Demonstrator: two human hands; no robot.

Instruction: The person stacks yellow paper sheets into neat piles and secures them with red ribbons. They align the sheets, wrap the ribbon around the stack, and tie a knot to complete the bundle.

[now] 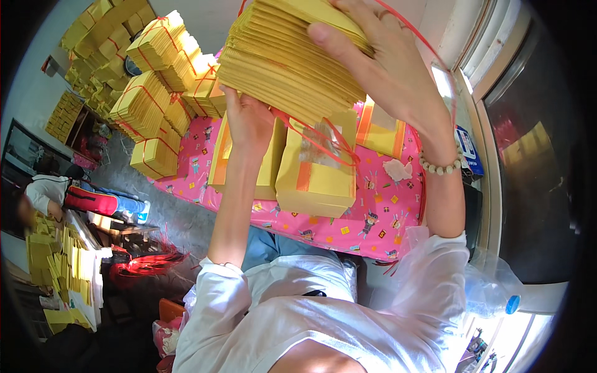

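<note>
Raised over the table is a thick stack of yellow folded papers [292, 56], which I hold between both hands. My left hand [249, 121] supports its lower left side, with some fingers hidden behind it. My right hand [388, 68] presses the upper right side, thumb lying across the paper edges. A red plastic string [429, 43] arcs past my right wrist, and more red string [320, 140] hangs below the stack. Beneath it, two yellow paper blocks [317, 193] with orange bands stand on the pink patterned tablecloth [336, 233].
Tied yellow bundles [146, 102] are piled at the table's far left. Another yellow block [379, 130] and a torn scrap of paper [398, 169] lie to the right. A window frame [488, 155] borders the right side. At left, a person [50, 193] is near more yellow papers [68, 267].
</note>
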